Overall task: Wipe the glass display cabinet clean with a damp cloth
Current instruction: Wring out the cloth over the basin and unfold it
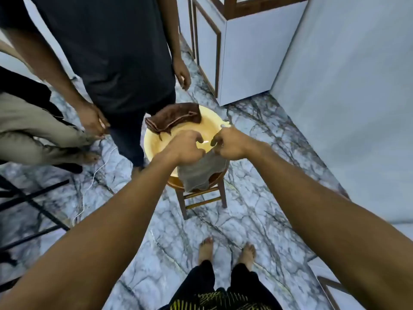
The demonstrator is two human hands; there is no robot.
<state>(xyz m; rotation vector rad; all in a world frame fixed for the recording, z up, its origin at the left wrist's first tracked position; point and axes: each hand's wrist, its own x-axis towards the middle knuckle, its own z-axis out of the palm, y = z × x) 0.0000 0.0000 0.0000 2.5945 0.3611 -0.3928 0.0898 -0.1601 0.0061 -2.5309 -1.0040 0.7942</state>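
A grey cloth (199,173) hangs over the near rim of a yellow basin (156,144) that sits on a small wooden stool (201,198). My left hand (185,148) and my right hand (230,144) each grip an upper corner of the cloth, fingers curled, side by side above the basin. A brown towel (174,118) lies draped on the basin's far rim. The glass display cabinet (245,41) stands at the upper right; only its white base and wooden frame show.
A person in a dark shirt (116,52) stands right behind the basin, hands hanging. Another person's legs (40,135) are at the left beside black chair legs (33,204). A white cord (93,175) trails on the marble floor. A white wall (357,108) is to the right.
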